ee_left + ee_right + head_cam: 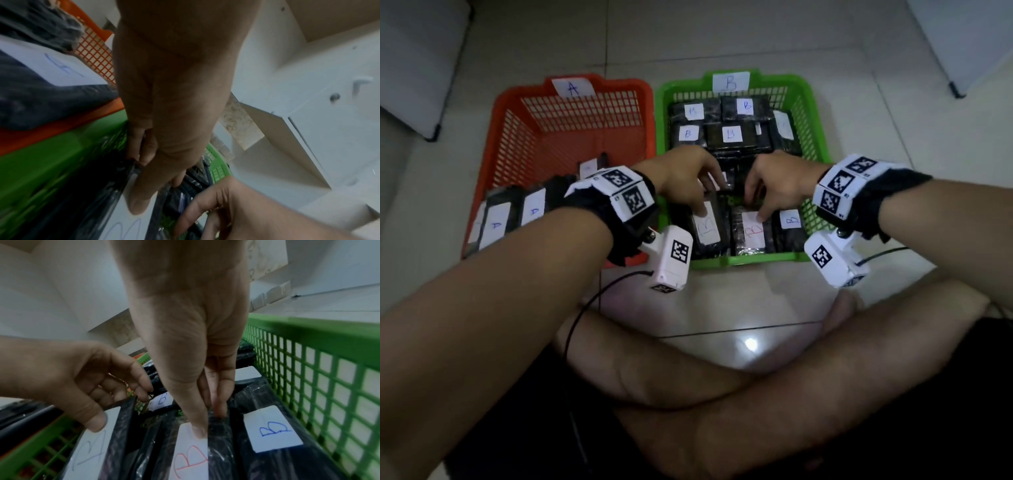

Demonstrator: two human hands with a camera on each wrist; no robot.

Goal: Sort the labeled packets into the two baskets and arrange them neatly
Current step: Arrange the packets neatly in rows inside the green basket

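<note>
The green basket (739, 261) tagged B holds several black packets with white B labels. In its front row my left hand (702, 202) pinches a packet with a faint B label (707, 228), thumb on the label (90, 451) and fingers curled over its far edge. Beside it my right hand (756, 205) pinches the packet with a red B label (751, 233), thumb on the label (191, 456) and fingers behind. A blue-B packet (271, 428) lies at the right. The orange basket (496, 154) tagged A holds A packets (496, 224) at its front.
Both baskets sit side by side on a pale tiled floor. My crossed legs (722, 394) lie just in front of them, with a black cable (585, 308) trailing from the left wrist. White furniture (414, 68) stands at the far left and far right (969, 41).
</note>
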